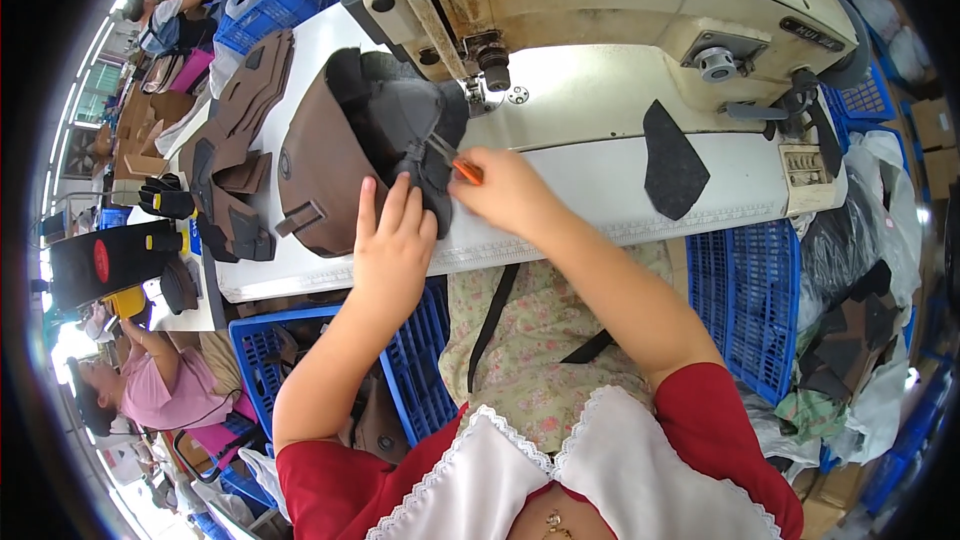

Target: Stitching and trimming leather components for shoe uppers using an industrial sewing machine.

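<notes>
A brown leather piece with a black lining [322, 145] lies curved on the white sewing table, just left of the machine's needle and presser foot [476, 90]. My left hand [392, 250] rests on its near edge, fingers stretched out and spread across the brown face and the dark lining. In my right hand [505, 190] is a pair of small orange-handled scissors [467, 171], the fingers closed round the handle. The metal blades point up and left over the black lining. My palm hides part of the handle.
The sewing machine [600, 10] spans the table's far side. A loose black piece [675, 162] lies right of my hands; stacked brown pieces [250, 90] lie left. Blue crates [745, 290] stand below the table edge. A person in pink [170, 385] sits at left.
</notes>
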